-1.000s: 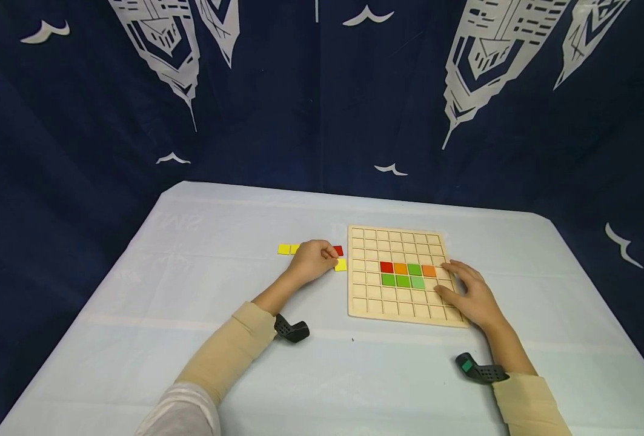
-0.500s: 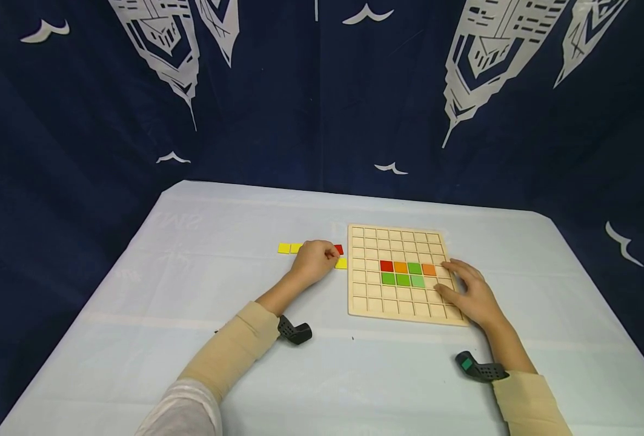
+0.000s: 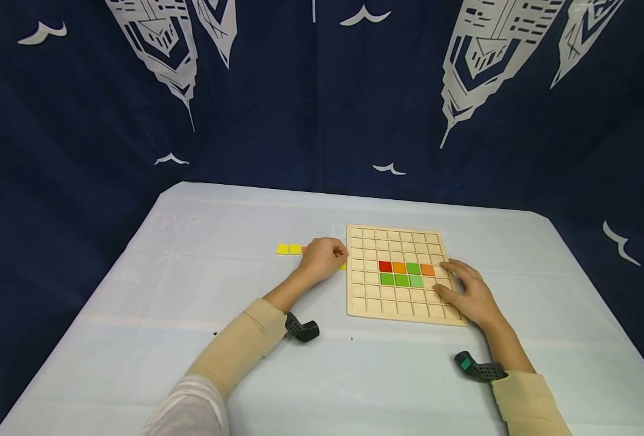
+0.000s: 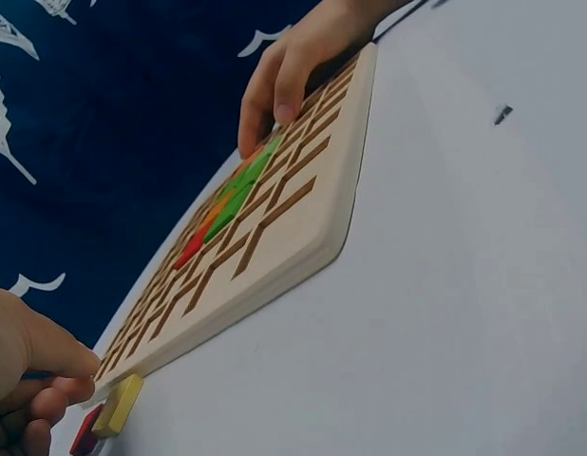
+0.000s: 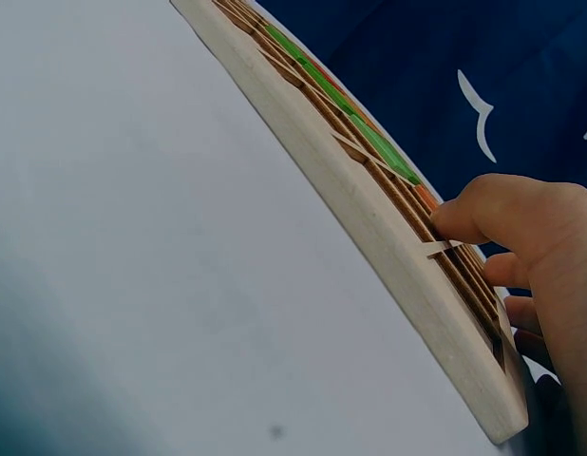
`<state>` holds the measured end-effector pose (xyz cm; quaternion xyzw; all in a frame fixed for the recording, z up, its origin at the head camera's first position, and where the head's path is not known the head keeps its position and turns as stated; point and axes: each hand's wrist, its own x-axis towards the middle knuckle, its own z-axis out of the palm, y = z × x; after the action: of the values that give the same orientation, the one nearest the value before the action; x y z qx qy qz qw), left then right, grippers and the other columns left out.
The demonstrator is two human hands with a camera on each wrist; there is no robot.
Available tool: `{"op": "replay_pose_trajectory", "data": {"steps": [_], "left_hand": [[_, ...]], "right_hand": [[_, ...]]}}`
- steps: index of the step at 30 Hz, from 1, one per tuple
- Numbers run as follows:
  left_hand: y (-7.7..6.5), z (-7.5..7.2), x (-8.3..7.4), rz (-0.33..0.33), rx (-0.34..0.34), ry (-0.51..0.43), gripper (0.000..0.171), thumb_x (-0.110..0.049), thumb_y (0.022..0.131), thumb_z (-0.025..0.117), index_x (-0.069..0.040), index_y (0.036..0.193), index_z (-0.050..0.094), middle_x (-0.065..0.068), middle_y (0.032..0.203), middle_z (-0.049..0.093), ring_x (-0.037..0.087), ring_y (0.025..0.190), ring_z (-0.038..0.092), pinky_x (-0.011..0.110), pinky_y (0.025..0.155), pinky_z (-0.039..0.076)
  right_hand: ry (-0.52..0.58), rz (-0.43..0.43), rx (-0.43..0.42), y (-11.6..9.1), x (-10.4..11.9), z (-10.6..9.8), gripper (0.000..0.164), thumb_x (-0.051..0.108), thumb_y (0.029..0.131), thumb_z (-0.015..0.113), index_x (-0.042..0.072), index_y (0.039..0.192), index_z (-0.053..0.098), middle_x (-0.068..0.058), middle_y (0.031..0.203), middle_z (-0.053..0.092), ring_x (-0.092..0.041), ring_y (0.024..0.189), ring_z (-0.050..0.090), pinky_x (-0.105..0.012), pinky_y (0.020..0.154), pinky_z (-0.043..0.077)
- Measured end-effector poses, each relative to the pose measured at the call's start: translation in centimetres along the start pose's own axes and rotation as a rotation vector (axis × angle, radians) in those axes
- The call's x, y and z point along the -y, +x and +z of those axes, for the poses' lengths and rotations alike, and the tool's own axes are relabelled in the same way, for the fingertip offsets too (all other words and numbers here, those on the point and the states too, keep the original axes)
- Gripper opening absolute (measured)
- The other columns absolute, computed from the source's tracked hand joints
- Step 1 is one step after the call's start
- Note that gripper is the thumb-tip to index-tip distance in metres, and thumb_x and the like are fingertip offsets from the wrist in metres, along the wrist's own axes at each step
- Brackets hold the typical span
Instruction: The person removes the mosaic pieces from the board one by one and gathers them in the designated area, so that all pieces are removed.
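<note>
My left hand (image 3: 323,259) is at the left edge of the wooden grid board (image 3: 365,307), thumb and forefinger close together. In the left wrist view its fingers (image 4: 48,404) are curled; I cannot tell whether a tile is between the fingertips. A yellow tile (image 4: 118,407) and a red tile (image 4: 85,432) lie just below them by the board. My right hand (image 3: 471,293) rests on the board's right side, thumb and fingers spread. The board holds a red tile (image 3: 385,266), orange tiles (image 3: 399,267) and several green tiles (image 3: 387,279) in two rows.
Two yellow tiles (image 3: 289,249) lie left of my left hand, with an orange tile (image 3: 303,249) partly hidden by it. Everything stands on a white-covered table (image 3: 152,315). A dark blue curtain (image 3: 278,109) hangs behind it.
My left hand has moved slightly right, from over the loose tiles to the board's left edge, uncovering part of an orange tile. The right hand has stayed in place on the board.
</note>
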<state>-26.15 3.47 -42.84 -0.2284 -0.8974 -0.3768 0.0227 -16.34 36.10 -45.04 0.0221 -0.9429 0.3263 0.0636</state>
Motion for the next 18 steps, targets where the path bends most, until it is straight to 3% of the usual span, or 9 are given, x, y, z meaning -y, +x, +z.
{"op": "replay_pose_trajectory", "data": {"steps": [18], "left_hand": [[1.0, 2.2, -1.8, 0.029, 0.056, -0.077, 0.011, -0.006, 0.087, 0.067, -0.01, 0.08, 0.074, -0.006, 0.067, 0.061, 0.006, 0.063, 0.052, 0.018, 0.06, 0.041]], "right_hand": [[0.004, -0.008, -0.01, 0.1, -0.4, 0.2, 0.063, 0.033, 0.089, 0.068, -0.002, 0.138, 0.048, -0.026, 0.149, 0.033, -0.05, 0.138, 0.023, -0.07, 0.104, 0.02]]}}
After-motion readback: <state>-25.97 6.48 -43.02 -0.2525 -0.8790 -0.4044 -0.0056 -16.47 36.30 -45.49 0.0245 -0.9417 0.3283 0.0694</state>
